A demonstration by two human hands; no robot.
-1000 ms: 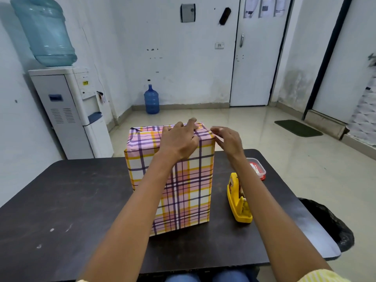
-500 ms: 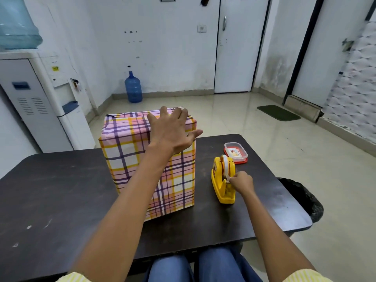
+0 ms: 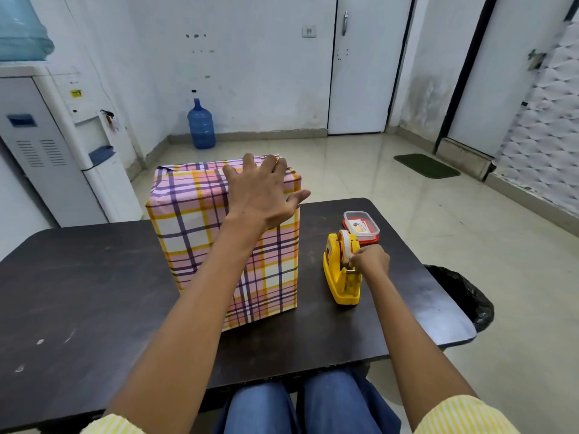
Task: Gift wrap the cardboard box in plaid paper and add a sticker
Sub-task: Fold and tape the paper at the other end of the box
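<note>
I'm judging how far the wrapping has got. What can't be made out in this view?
Head view only:
Top seam of the wrapped box: under the left hand.
End of the tape at the dispenser: hidden by fingers of the right hand.
Picture in the small container: too small.
Box's far side: faces away.

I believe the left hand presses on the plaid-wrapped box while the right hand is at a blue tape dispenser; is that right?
Not quite: the head view shows a yellow tape dispenser, not blue. The left hand presses on the plaid-wrapped box and the right hand is at it.
</note>
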